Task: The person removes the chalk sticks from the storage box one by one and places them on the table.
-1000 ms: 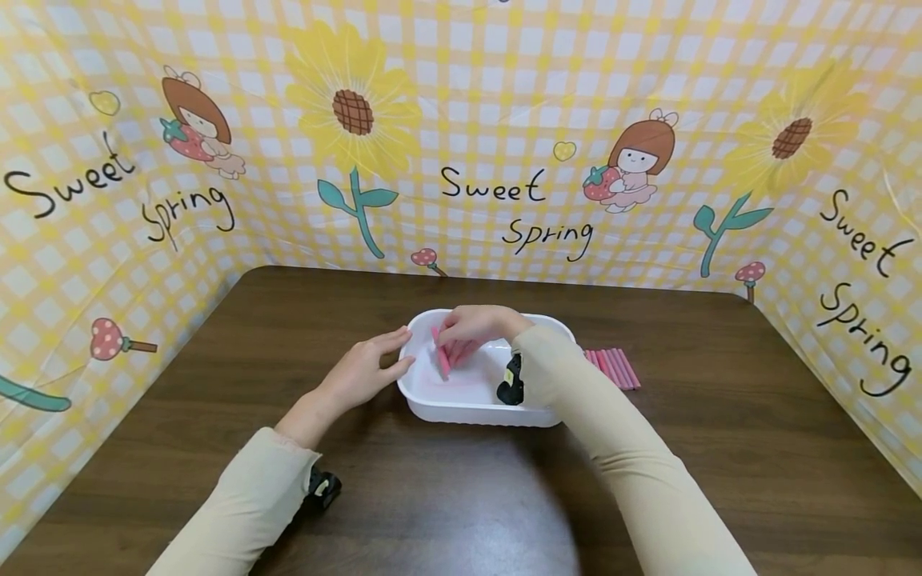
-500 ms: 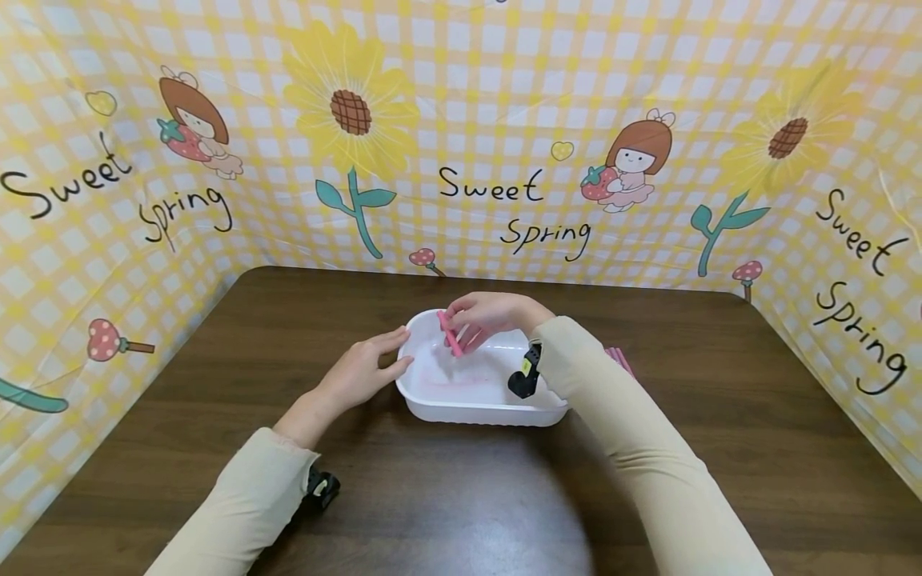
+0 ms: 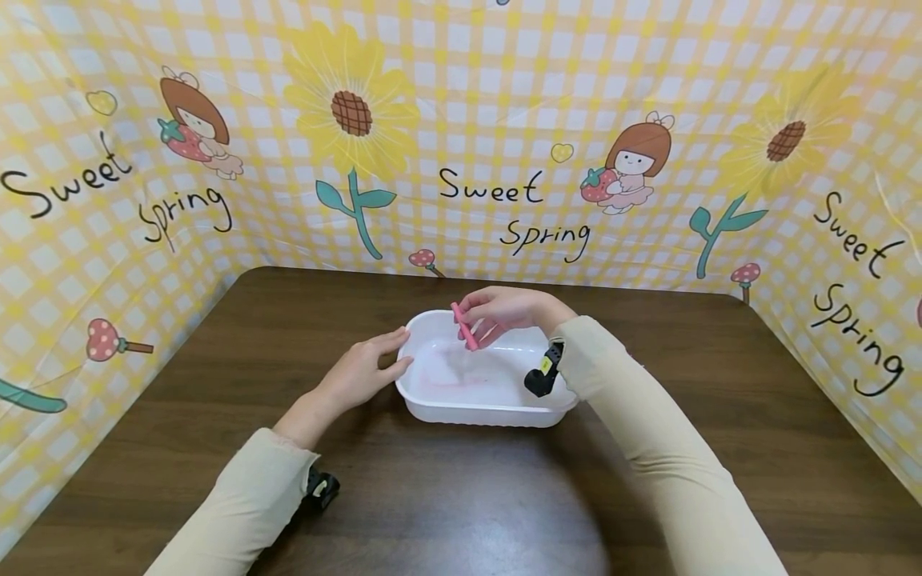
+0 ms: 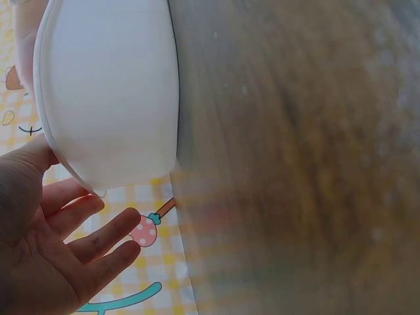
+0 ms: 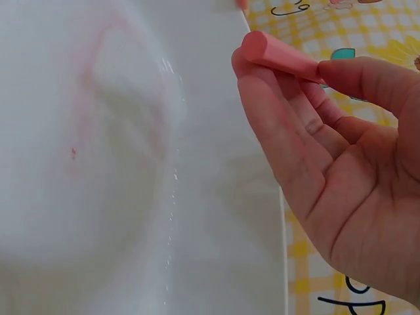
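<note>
A: Pinching a pink stick (image 3: 464, 326) between thumb and fingertips, the right hand (image 3: 504, 312) hangs over the far half of the white tub (image 3: 475, 412). The right wrist view shows the thumb pressed on top and the other fingers stretched out underneath it.

B: Which way does the stick point?

A: In the head view its long axis runs from about 11 o'clock down to 5 o'clock, with the free lower end sticking out toward the tub's floor. The stick sits at 9 o'clock from the palm, clear of the tub's wall.

B: And the other hand?

A: The left hand (image 3: 360, 372) rests at the tub's 9 o'clock edge, fingers relaxed and slightly spread, the thumb against the rim (image 4: 49, 154); it grips nothing. The right hand is the one on the stick; the left is well apart from it.

B: Anything readable?

A: The checked backdrop (image 3: 648, 56) behind the brown table (image 3: 720, 416) repeats "Sweet Spring" in black script, among sunflowers and cartoon girls with strawberries. The tub carries no label that I can see, only a faint pink smear inside.
</note>
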The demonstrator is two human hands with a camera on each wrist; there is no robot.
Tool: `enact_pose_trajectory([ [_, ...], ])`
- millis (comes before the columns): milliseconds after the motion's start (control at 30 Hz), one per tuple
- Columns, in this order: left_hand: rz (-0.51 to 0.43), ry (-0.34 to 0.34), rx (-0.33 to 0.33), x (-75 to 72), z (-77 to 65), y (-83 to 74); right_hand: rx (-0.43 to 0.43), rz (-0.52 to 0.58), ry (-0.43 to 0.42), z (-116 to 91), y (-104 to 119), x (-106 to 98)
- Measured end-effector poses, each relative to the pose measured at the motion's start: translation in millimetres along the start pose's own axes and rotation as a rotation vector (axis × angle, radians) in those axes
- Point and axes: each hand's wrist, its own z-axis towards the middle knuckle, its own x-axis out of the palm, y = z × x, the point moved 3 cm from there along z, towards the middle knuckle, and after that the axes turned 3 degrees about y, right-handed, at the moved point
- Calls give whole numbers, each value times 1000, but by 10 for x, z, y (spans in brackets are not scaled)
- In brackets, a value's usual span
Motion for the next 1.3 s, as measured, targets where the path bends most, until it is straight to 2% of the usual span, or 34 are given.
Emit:
enact_pose_trajectory([
  [300,-9,-3,0,-4,-7,2,6,21,-51,-175,-62,-115],
  [667,-12,14,-4,6,-7,9,-15,35,-63,-423,-182,-227],
  [1067,-18,14,-5,3,-11,0,-15,60,-113,-720,-366,-348],
  [1300,-17,9,3,-4,-8,0,-43,87,-141,-874,-498,-435],
])
